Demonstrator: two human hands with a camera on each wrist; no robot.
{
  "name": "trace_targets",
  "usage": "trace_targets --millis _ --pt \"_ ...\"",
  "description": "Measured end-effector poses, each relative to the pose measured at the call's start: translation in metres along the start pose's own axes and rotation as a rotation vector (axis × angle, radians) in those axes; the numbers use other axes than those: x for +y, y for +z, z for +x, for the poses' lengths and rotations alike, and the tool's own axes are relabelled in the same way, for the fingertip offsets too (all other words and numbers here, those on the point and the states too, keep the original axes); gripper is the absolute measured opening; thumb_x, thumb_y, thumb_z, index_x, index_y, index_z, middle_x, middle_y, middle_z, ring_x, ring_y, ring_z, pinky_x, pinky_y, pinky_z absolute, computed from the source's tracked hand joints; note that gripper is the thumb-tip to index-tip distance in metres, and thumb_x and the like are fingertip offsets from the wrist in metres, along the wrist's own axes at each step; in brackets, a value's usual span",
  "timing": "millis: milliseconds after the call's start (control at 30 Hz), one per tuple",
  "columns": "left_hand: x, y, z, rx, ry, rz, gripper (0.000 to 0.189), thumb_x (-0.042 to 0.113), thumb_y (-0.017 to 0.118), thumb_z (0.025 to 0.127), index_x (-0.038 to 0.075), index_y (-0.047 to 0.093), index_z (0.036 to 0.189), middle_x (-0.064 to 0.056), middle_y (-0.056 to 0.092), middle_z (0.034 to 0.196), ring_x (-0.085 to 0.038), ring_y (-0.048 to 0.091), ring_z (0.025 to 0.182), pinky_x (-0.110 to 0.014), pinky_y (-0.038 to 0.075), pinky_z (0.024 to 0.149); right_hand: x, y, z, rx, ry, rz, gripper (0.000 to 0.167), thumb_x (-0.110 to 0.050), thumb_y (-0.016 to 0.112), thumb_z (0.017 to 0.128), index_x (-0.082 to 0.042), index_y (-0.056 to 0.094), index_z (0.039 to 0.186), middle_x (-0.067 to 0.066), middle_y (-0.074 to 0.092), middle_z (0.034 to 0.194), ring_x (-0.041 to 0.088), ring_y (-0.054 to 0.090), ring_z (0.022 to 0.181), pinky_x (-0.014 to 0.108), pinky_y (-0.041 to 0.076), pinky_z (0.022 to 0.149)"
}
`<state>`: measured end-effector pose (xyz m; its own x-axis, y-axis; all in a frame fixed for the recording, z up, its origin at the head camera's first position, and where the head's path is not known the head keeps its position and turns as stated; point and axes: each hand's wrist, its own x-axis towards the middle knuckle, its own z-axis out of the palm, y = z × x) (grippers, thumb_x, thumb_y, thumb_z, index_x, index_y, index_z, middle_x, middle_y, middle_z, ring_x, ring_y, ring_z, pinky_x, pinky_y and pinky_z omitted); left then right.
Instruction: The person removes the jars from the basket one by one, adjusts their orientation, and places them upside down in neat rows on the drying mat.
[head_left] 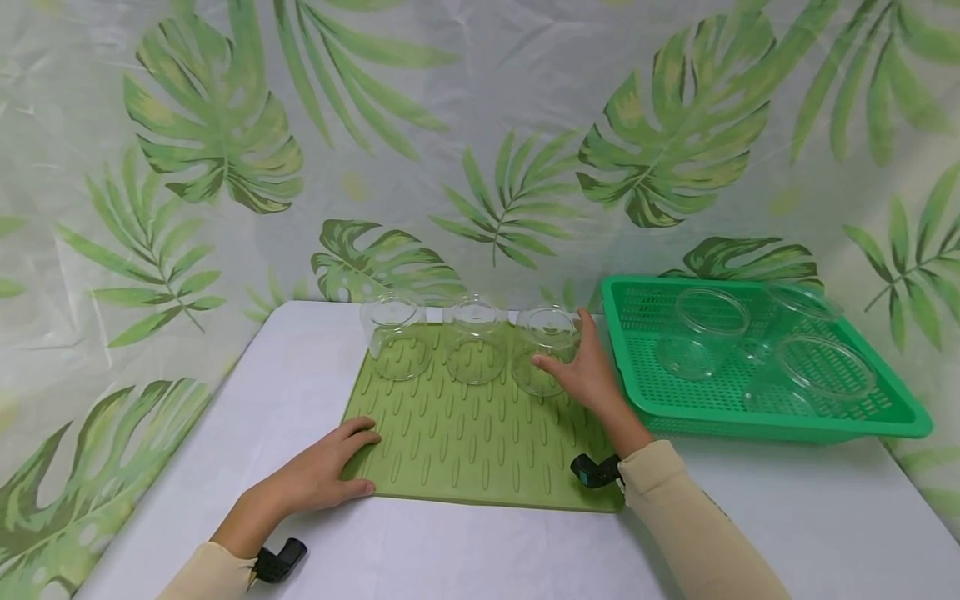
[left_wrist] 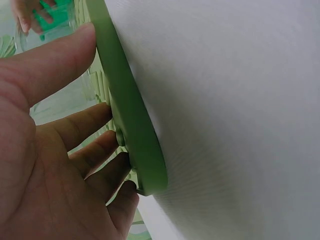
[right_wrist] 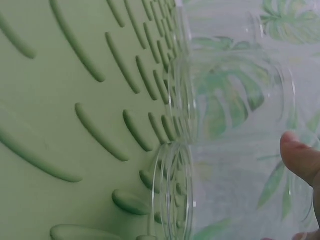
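Three clear cups stand upside down in a row along the far side of a green ridged mat [head_left: 480,450]. My right hand [head_left: 594,375] holds the right-hand cup [head_left: 546,333], thumb at its near side and a finger reaching behind it. In the right wrist view, a fingertip [right_wrist: 296,152] lies against the cup's wall, close to its raised base. The middle cup [head_left: 475,337] and left cup [head_left: 397,337] stand beside it. At the mat's near left corner rests my left hand [head_left: 311,475], its spread fingers and thumb touching the mat's edge [left_wrist: 130,100].
A green slotted basket [head_left: 637,400] stands to the right of the mat, with several more clear cups in it, one of them a tilted cup [head_left: 825,371]. White cloth [head_left: 450,558] covers the table. A leaf-patterned sheet [head_left: 510,108] hangs behind.
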<state>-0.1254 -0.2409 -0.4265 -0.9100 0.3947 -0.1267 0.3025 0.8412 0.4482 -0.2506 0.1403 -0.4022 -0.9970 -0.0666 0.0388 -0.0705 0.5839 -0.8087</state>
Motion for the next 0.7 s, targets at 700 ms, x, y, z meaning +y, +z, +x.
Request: trace_targets --millis 700 --pt "-0.001 0.001 0.0 -0.011 -0.007 -0.019 0.065 0.035 0.076 0.086 0.007 0.053 0.14 -0.016 0.038 0.156 -0.042 0.039 0.143 -0.058 0.042 0.11 -0.014 -0.009 -0.01 0.016 -0.026 -0.053 0.121 -0.035 0.078 0.085 -0.013 -0.017 0.158 0.019 -0.008 0.167 0.041 0.001 0.155 0.065 0.02 0.12"
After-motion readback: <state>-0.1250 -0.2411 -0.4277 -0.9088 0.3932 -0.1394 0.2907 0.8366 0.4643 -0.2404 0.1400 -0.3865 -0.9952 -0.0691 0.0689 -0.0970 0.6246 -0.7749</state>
